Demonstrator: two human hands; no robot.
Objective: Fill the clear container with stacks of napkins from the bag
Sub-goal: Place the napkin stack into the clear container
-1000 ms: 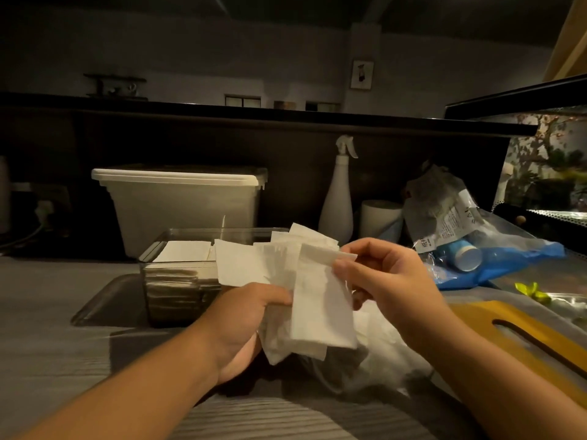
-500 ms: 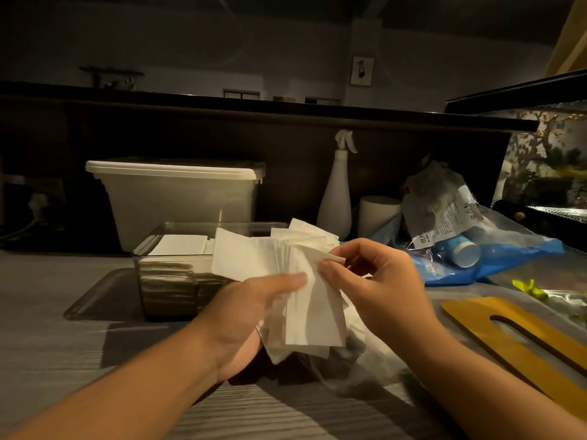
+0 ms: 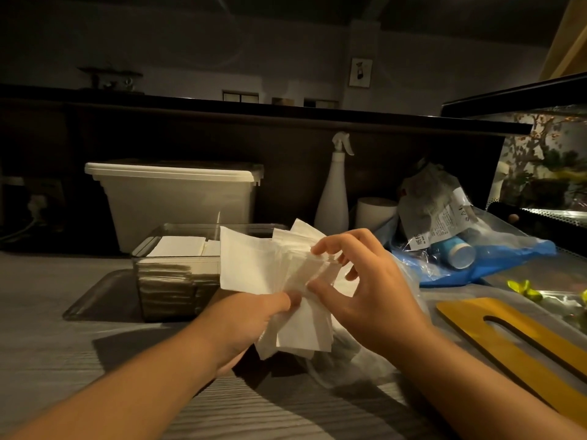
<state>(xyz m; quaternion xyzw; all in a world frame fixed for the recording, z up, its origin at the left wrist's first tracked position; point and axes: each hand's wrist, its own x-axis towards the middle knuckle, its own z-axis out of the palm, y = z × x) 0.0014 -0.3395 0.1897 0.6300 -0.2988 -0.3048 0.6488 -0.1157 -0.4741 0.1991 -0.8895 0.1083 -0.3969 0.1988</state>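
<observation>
my left hand [image 3: 251, 322] gripped a fanned bunch of white napkins [image 3: 251, 265] from below, with its fingers curled round the lower part and the thumb pressed on the front. my right hand [image 3: 371, 296] met the bunch from the right. its thumb and first fingers [image 3: 330, 245] pinched the loose sheets at the edge, and the others were spread and half bent. i held the bunch above the desk [image 3: 63, 360], in front of the right end of the clear container [image 3: 178, 257]; whether it touched, i could not tell. the container stood on the desk with stacked napkins nearly up to its rim. the crumpled clear bag [image 3: 349, 363] lay under my hands. behind the container stood a white lidded bin [image 3: 178, 201], with a white spray bottle [image 3: 333, 198] to its right. a yellow board [image 3: 514, 341] lay at far right.
</observation>
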